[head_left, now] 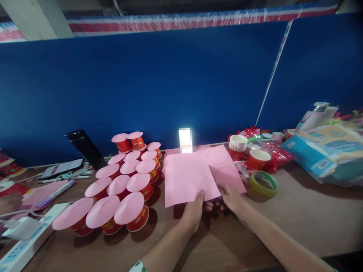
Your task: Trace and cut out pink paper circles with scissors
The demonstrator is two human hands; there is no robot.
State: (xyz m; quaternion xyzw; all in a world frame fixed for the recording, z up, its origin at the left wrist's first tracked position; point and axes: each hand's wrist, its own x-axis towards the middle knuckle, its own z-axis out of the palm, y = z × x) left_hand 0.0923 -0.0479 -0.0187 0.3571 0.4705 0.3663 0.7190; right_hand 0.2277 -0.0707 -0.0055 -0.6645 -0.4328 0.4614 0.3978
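Observation:
My left hand point(194, 213) grips the near edge of a pink paper sheet point(187, 173), thumb on top and fingers underneath. Closed at the near right corner, my right hand point(234, 198) holds the edge of pink paper; its fingertips are partly hidden below. Under the top sheet and fanned to the right lies another pink sheet point(227, 162) with circle outlines on it. To the left stand several red paper cups point(138, 221), upside down or upright I cannot tell, each topped by a pink paper disc point(129, 207).
At right are stacked paper cups point(238, 142), a red cup point(258, 160), a roll of tape point(263, 184) and a blue plastic package point(320, 151). At left lie a black bottle point(86, 149), a purple marker point(55, 194) and a white power strip point(31, 238). A blue partition point(141, 83) stands behind.

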